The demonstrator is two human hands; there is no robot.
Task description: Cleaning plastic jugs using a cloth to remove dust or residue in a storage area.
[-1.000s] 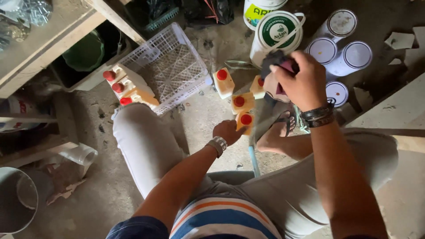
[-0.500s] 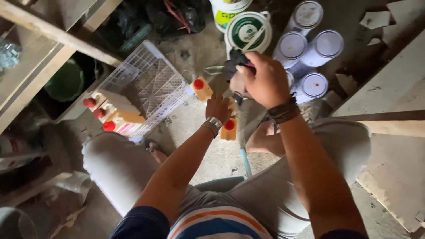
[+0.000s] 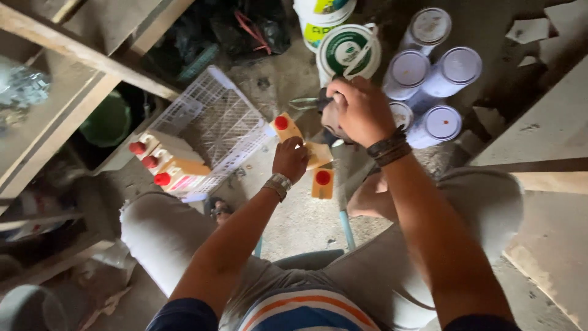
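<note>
My left hand [image 3: 291, 158] grips a cream wooden piece [image 3: 312, 156] with round red knobs, held low over the concrete floor between my knees. My right hand [image 3: 361, 110] is closed on a dark rag [image 3: 327, 116] and presses it against the upper end of that piece. A second cream wooden piece with three red knobs [image 3: 168, 164] lies on the edge of a white plastic basket [image 3: 214, 119] to the left. Just beyond my right hand stands a paint can with a green lid [image 3: 348, 49].
Several white-lidded cans [image 3: 450, 67] cluster at the upper right. Pale wooden planks [image 3: 551, 141] lie along the right side, and a wooden frame [image 3: 79, 58] crosses the upper left above a green tub [image 3: 107, 119]. A grey bucket [image 3: 27, 306] sits bottom left.
Both hands and the knobbed piece have shifted toward the paint cans as my view tilted. The right hand now sits higher on the piece with the rag.
</note>
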